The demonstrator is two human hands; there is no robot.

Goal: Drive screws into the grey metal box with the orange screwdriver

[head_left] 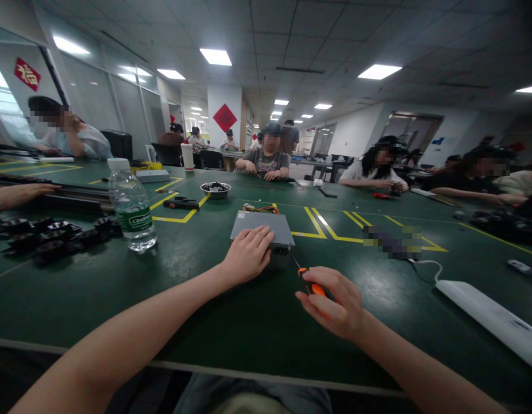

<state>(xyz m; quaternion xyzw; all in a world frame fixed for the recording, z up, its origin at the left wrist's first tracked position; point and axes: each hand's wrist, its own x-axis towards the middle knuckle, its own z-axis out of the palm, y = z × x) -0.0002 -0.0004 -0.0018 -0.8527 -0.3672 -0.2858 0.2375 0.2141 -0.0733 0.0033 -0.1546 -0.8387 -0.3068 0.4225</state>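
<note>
Right fingers seemingly around screwdriver

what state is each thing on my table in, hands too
left hand: laid on the power supply unit
right hand: fingers gripping the screwdriver
screwdriver: held tilted, tip at the power supply unit's near right corner
power supply unit: lying flat
water bottle: upright, capped
metal bowl: upright, holding small parts
white cup: upright

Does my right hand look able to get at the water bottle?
Probably not easily: your right hand holds a screwdriver, and your left hand, resting on the gray box, and its forearm lie across the way to the bottle.
</note>
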